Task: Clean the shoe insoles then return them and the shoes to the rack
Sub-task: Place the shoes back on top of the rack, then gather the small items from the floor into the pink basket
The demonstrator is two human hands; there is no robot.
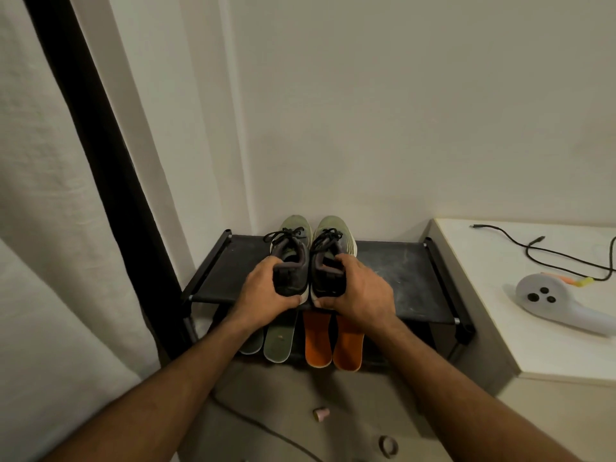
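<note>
Nearest you, on the floor, lie a small pink cap (pixel 321 414) and a dark ring (pixel 387 446), with a thin cable (pixel 253 425) trailing past. Beyond them four insoles lean out from under the rack (pixel 400 278): two green insoles (pixel 278 341) on the left, two orange insoles (pixel 333 341) on the right. Your left hand (pixel 266 295) grips the heel of the left shoe (pixel 290 258), and your right hand (pixel 361 291) grips the heel of the right shoe (pixel 328 258); both shoes sit side by side on the rack's top shelf, toes at the wall. On the white table (pixel 500 328) to the right rest a white handheld device (pixel 560 301) and a black cord (pixel 546 251). No brand or writing is legible.
</note>
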